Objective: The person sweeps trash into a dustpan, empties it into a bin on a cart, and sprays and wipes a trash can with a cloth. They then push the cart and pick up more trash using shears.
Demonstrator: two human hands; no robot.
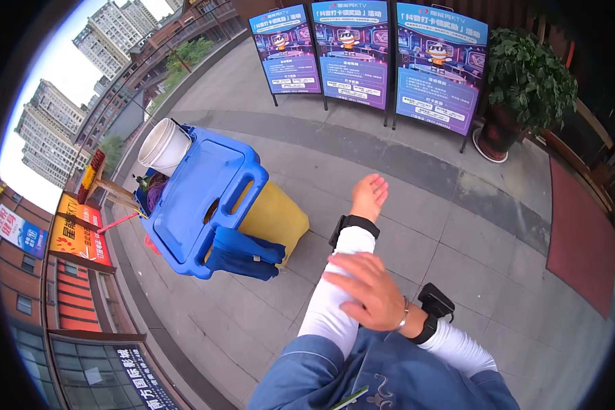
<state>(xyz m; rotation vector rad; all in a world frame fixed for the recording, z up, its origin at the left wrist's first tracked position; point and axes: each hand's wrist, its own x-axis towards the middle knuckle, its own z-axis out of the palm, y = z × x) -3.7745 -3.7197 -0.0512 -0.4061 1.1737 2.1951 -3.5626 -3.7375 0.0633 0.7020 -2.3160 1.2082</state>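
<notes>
My left hand (370, 198) reaches forward over the paving, bare, with nothing in it; its fingers look loosely extended. A black band circles that wrist, above a white sleeve (324, 307). Across the left forearm lies my right hand (365, 290), fingers spread and resting on the white sleeve. The right wrist carries a thin bracelet and a black strap, with a black box-shaped device (436, 301) beside it. Blue clothing covers my body at the bottom.
A cart with a blue lid (198, 191), white bucket (164, 145), yellow bag (273, 222) and blue cloth (242, 256) stands left. Three poster boards (352, 51) and a potted plant (502, 130) stand ahead. A red mat (581, 232) lies right.
</notes>
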